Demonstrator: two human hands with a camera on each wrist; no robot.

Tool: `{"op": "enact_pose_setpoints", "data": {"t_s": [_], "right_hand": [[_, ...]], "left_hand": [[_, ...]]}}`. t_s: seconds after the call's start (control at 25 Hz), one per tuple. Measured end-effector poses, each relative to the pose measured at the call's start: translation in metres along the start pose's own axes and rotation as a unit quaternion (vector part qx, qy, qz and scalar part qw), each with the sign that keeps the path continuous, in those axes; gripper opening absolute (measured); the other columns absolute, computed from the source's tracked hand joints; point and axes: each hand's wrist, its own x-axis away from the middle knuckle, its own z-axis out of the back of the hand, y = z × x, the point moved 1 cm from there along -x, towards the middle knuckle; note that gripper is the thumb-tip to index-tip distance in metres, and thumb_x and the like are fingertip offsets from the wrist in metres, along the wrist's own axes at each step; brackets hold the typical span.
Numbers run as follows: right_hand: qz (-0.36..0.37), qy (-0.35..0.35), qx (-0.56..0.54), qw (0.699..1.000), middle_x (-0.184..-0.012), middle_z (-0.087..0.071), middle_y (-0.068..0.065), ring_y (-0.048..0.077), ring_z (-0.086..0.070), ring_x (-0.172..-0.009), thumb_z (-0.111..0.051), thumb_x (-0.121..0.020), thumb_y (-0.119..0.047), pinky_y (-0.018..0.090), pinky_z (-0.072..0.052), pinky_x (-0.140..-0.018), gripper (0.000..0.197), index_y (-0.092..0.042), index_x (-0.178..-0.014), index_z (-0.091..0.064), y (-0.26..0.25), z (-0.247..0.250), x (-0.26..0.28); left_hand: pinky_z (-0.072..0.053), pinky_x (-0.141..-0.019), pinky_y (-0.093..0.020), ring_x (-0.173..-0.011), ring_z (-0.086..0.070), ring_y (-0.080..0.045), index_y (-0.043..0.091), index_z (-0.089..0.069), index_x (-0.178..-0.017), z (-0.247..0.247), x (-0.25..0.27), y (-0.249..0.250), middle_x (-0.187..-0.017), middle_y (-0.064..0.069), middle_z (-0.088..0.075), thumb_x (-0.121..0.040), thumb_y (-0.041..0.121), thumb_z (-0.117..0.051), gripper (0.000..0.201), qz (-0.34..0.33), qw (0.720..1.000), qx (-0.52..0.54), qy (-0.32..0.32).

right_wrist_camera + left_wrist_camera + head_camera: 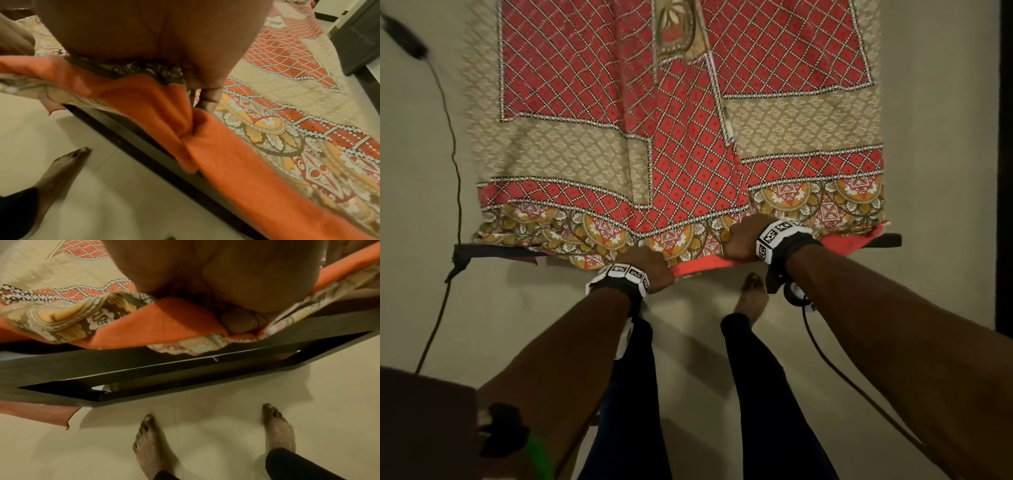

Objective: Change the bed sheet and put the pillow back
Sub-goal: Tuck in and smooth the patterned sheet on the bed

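A patterned bed sheet [592, 161] in red lattice, beige and a floral border lies over the bed, creased down the middle. Beneath it an orange sheet [698, 267] peeks out at the foot edge. My left hand [650, 265] grips the near edge of both layers; the left wrist view shows its thumb [238, 321] curled over the orange sheet [156, 321]. My right hand [739, 240] grips the same edge further right, fingers [207, 95] pinching the patterned sheet [287, 129] and orange layer [144, 100]. No pillow is in view.
The dark bed frame [493, 251] runs along the foot edge [144, 369]. My bare feet [152, 444] stand on the pale tiled floor [688, 359] close to it. A black cable [453, 150] trails on the floor at left. Dark furniture [362, 40] stands at far right.
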Motion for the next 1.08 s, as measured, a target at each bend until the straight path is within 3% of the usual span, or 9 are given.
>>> {"op": "enact_pose_setpoints", "data": {"t_s": [0.12,0.2,0.28,0.44,0.6,0.76,0.88,1.0,1.08], "right_hand": [[0.022,-0.009,0.018,1.0,-0.128,-0.061,0.01,0.031,-0.057,-0.117,-0.043,-0.1,-0.051,0.03,-0.043,-0.087,0.05,-0.014,-0.127,-0.061,-0.019,-0.024,-0.011],[0.029,-0.035,0.003,0.999,-0.119,-0.065,0.011,0.032,-0.062,-0.112,-0.056,-0.095,-0.039,0.026,-0.048,-0.084,0.035,-0.014,-0.118,-0.066,-0.022,-0.04,-0.015],[0.017,-0.027,-0.046,0.998,-0.102,-0.068,0.008,0.031,-0.067,-0.097,-0.051,-0.09,-0.045,0.032,-0.054,-0.083,0.029,-0.022,-0.098,-0.067,-0.024,-0.051,-0.018],[-0.013,0.031,-0.147,0.989,-0.106,-0.065,0.011,0.032,-0.064,-0.096,-0.05,-0.09,-0.041,0.031,-0.046,-0.072,0.035,-0.016,-0.111,-0.064,-0.021,-0.045,-0.003],[-0.036,0.107,-0.223,0.968,-0.1,-0.062,0.013,0.031,-0.058,-0.086,-0.053,-0.093,-0.034,0.032,-0.041,-0.069,0.021,-0.014,-0.096,-0.058,0.015,-0.04,0.018],[-0.063,0.128,-0.239,0.961,-0.098,-0.06,0.012,0.026,-0.047,-0.078,-0.049,-0.097,-0.033,0.031,-0.037,-0.068,0.022,-0.012,-0.099,-0.056,0.073,-0.054,0.045],[-0.075,0.14,-0.241,0.957,-0.104,-0.064,0.017,0.03,-0.055,-0.083,-0.051,-0.097,-0.03,0.031,-0.037,-0.068,0.022,-0.009,-0.1,-0.059,0.107,-0.062,0.063],[-0.08,0.155,-0.238,0.955,-0.1,-0.064,0.014,0.031,-0.061,-0.09,-0.053,-0.095,-0.031,0.031,-0.039,-0.067,0.025,-0.008,-0.101,-0.06,0.17,-0.062,0.108],[-0.075,0.184,-0.244,0.949,-0.101,-0.064,0.016,0.034,-0.062,-0.095,-0.051,-0.094,-0.026,0.033,-0.043,-0.07,0.027,-0.005,-0.108,-0.061,0.175,-0.057,0.109]], "left_hand": [[-0.045,-0.101,-0.047,-0.115,-0.06,-0.038,0.017,-0.066,-0.12,-0.023,0.004,-0.009,-0.124,-0.017,-0.064,-0.079,0.089,-0.026,0.092,0.008,1.0,-0.012,-0.027],[-0.05,-0.097,-0.042,-0.111,-0.063,-0.035,0.016,-0.065,-0.119,-0.034,0.005,-0.015,-0.123,-0.015,-0.065,-0.086,0.072,-0.04,0.069,-0.015,0.998,-0.016,-0.054],[-0.053,-0.086,-0.035,-0.105,-0.065,-0.033,0.015,-0.064,-0.121,-0.037,0.007,-0.019,-0.119,-0.016,-0.066,-0.09,0.046,-0.051,0.046,-0.035,0.997,-0.01,-0.066],[-0.056,-0.077,-0.039,-0.093,-0.066,-0.035,0.017,-0.064,-0.105,-0.021,0.006,-0.007,-0.104,-0.014,-0.068,-0.083,0.032,-0.049,0.031,-0.056,0.998,0.029,0.007],[-0.05,-0.073,-0.036,-0.093,-0.064,-0.037,0.016,-0.062,-0.108,0.015,-0.008,0.034,-0.105,-0.015,-0.065,-0.092,0.033,-0.049,0.026,-0.079,0.995,0.046,0.048],[-0.051,-0.071,-0.038,-0.088,-0.063,-0.035,0.017,-0.055,-0.095,0.046,-0.018,0.105,-0.099,-0.013,-0.066,-0.093,0.03,-0.048,0.015,-0.103,0.985,0.071,0.121],[-0.054,-0.079,-0.046,-0.102,-0.059,-0.035,0.015,-0.056,-0.105,0.062,-0.016,0.151,-0.11,-0.011,-0.061,-0.089,0.024,-0.05,0.02,-0.098,0.972,0.122,0.174],[-0.051,-0.091,-0.053,-0.122,-0.046,-0.034,0.013,-0.053,-0.122,0.104,-0.002,0.218,-0.127,-0.011,-0.051,-0.089,0.025,-0.052,0.035,-0.081,0.973,0.128,0.176],[-0.048,-0.095,-0.053,-0.127,-0.042,-0.034,0.012,-0.05,-0.128,0.114,-0.001,0.224,-0.132,-0.011,-0.048,-0.09,0.026,-0.054,0.041,-0.072,0.97,0.141,0.185]]}}
